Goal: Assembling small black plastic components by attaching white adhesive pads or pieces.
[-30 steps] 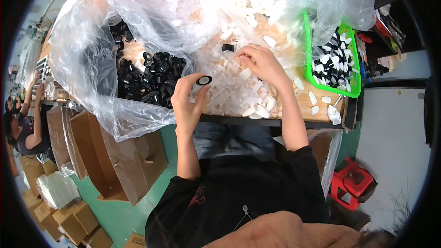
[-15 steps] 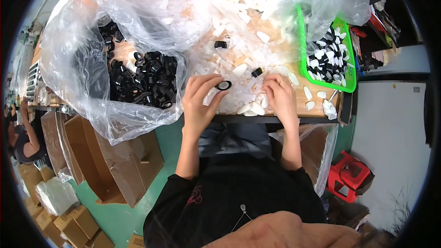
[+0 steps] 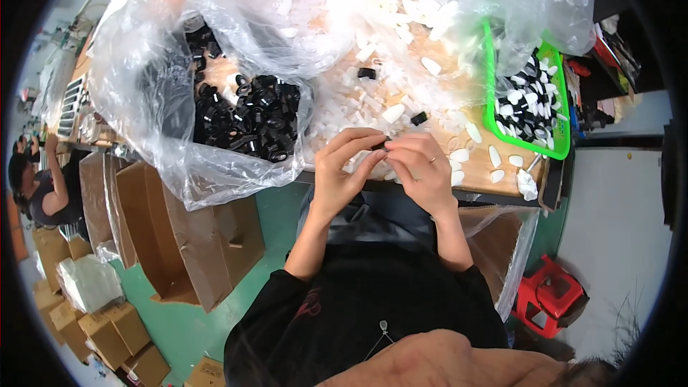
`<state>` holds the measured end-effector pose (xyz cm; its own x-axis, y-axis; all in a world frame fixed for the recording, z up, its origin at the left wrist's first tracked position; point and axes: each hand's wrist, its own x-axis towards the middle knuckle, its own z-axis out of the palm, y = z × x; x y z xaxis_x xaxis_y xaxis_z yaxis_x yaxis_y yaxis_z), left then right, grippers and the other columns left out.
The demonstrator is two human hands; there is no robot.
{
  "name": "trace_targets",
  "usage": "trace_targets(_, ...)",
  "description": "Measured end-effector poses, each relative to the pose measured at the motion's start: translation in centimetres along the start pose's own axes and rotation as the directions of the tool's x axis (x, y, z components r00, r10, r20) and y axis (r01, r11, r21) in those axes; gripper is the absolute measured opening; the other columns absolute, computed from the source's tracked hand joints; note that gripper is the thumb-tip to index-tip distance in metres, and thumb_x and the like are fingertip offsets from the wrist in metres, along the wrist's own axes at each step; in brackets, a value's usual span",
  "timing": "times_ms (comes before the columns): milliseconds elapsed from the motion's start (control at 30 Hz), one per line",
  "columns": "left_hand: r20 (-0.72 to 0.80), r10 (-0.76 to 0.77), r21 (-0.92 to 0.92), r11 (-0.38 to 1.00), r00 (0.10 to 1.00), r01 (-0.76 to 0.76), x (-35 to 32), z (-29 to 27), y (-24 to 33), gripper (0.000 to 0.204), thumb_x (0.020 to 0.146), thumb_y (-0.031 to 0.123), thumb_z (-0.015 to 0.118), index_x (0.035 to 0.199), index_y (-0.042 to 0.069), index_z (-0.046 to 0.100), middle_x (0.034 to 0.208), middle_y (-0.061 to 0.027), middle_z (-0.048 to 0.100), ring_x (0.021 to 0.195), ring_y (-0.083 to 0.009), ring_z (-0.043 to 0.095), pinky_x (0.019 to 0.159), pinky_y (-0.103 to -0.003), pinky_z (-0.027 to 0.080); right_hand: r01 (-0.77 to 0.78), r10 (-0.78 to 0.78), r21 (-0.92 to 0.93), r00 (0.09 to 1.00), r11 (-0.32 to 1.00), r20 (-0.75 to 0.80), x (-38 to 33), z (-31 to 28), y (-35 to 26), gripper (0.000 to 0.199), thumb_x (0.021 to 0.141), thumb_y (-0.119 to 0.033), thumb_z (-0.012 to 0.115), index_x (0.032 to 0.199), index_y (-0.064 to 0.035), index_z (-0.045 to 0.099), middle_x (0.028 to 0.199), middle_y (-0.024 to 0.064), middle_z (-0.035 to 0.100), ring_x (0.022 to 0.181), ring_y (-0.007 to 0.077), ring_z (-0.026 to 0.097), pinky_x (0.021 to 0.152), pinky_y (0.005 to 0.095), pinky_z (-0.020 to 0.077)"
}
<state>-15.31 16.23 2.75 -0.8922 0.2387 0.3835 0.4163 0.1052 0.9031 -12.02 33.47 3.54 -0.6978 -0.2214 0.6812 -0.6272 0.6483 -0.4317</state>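
Note:
Both hands meet just above the front edge of the table. My left hand (image 3: 342, 166) is closed, its fingers and thumb pinching a small black ring-shaped part (image 3: 382, 146), mostly covered by fingers. My right hand (image 3: 424, 170), also closed, has its fingertips pressed against the same part; whatever else it may hold is hidden. Beyond the hands lie two loose black parts (image 3: 418, 119), small translucent pieces (image 3: 337, 111) and white oval pieces (image 3: 393, 113). More black ring-shaped parts (image 3: 269, 115) fill a clear plastic bag (image 3: 193, 183) on the left.
A green basket (image 3: 527, 145) of black-and-white pieces stands at the right, partly under clear plastic. Cardboard boxes (image 3: 208, 254) stand on the floor at left, a red stool (image 3: 550, 294) at right. Another person (image 3: 46, 186) is at the far left.
My right hand has left the pieces near the table edge and come over to my left hand. The black part is now between both hands. The whole view has shifted slightly.

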Motion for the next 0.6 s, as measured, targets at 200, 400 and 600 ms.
trace_targets(200, -0.013, 0.089, 0.055, 0.995, 0.996, -0.088, 0.0, 0.6, 1.1, 0.023, 0.081, -0.004, 0.071, 0.104, -0.001, 0.072, 0.104, -0.0128, 0.07, 0.093, -0.0246, 0.068, 0.08, -0.031, 0.053, -0.464, 0.457, 0.299, 0.884, 0.834, 0.099, 0.6, -0.4, -0.5, 0.027, 0.083, -0.003, 0.074, 0.11, -0.0004, 0.067, 0.102, 0.0106, 0.065, 0.081, 0.0205, 0.064, 0.073, 0.0299, 0.0509)
trace_targets(400, -0.104, 0.076, 0.037, 0.997, 0.992, -0.073, -0.6, 1.1, 1.1, 0.025, 0.08, -0.01, 0.067, 0.103, -0.002, 0.071, 0.1, -0.0138, 0.069, 0.09, -0.0244, 0.068, 0.079, -0.031, 0.053, -0.46, 0.487, 0.388, 0.873, 0.798, 0.033, 0.5, 0.8, -1.3, 0.021, 0.086, -0.004, 0.072, 0.105, 0.0, 0.064, 0.097, 0.012, 0.064, 0.078, 0.0223, 0.063, 0.071, 0.0305, 0.0503)
trace_targets(600, -0.146, 0.06, 0.048, 0.997, 0.987, -0.054, -1.3, 1.5, 0.9, 0.026, 0.08, -0.013, 0.065, 0.102, -0.001, 0.07, 0.098, -0.0141, 0.069, 0.09, -0.0244, 0.068, 0.078, -0.03, 0.052, -0.42, 0.434, 0.253, 0.901, 0.871, 0.0, 0.6, 1.3, -2.2, 0.019, 0.087, -0.005, 0.071, 0.102, -0.0006, 0.061, 0.095, 0.012, 0.063, 0.075, 0.0239, 0.061, 0.069, 0.0325, 0.0501)
